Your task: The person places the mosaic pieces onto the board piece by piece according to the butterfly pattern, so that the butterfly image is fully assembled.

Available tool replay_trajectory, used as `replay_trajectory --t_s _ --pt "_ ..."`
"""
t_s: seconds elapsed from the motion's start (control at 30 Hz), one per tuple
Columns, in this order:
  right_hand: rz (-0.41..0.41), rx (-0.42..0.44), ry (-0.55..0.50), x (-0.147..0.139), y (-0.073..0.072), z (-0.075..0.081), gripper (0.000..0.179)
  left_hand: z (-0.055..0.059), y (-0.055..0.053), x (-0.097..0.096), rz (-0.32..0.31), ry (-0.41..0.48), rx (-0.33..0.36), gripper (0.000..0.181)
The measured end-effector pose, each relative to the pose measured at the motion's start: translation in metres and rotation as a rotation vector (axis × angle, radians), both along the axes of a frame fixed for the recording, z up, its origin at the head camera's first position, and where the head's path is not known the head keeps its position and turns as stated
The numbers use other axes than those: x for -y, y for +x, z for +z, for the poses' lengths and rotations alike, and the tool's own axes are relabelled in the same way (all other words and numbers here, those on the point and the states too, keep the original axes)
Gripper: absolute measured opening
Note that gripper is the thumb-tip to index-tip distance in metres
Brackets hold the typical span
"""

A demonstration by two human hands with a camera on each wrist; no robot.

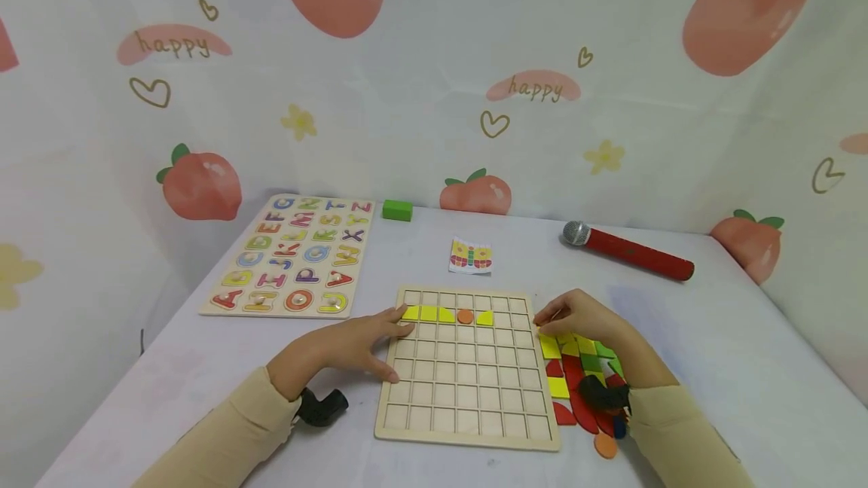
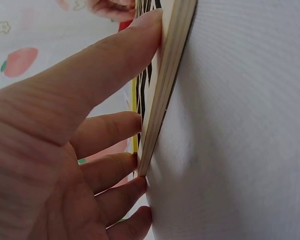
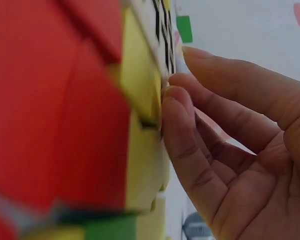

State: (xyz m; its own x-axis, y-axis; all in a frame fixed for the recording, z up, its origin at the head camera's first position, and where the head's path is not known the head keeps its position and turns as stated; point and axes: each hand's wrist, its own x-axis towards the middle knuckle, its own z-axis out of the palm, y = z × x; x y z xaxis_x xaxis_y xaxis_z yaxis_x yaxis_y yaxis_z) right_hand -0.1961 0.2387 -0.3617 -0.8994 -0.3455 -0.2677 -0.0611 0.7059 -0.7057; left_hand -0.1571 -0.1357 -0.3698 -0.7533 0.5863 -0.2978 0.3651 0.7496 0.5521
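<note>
A wooden grid board [image 1: 468, 443] lies flat in the middle of the table. In its second row sit several yellow pieces [image 1: 428, 313] and an orange disc [image 1: 465, 316]. My left hand [image 1: 353, 341] rests on the board's left edge with its fingers spread, and the left wrist view shows the thumb [image 2: 115, 60] on the rim. At the upper right edge is my right hand [image 1: 590, 318], its fingers bent with the tips close together beside loose yellow pieces [image 1: 551, 347]. Whether those fingertips pinch a piece is hidden in both views.
Loose red [image 1: 563, 413], green and yellow pieces lie heaped right of the board, partly under the right wrist. A butterfly picture card [image 1: 471, 256] lies behind the board. An alphabet puzzle [image 1: 291, 254], a green block [image 1: 397, 210] and a red microphone [image 1: 631, 251] stand farther out.
</note>
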Motion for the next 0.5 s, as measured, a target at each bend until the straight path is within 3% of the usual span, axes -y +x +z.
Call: replay_trajectory --t_s 0.2,0.5 --pt "0.014 -0.037 -0.009 -0.011 0.005 -0.004 0.024 0.0 0.0 -0.001 -0.008 -0.002 -0.005 0.079" --pt "0.063 -0.011 0.018 -0.012 0.006 -0.004 0.026 0.0 -0.001 -0.001 -0.001 -0.01 -0.006 0.08"
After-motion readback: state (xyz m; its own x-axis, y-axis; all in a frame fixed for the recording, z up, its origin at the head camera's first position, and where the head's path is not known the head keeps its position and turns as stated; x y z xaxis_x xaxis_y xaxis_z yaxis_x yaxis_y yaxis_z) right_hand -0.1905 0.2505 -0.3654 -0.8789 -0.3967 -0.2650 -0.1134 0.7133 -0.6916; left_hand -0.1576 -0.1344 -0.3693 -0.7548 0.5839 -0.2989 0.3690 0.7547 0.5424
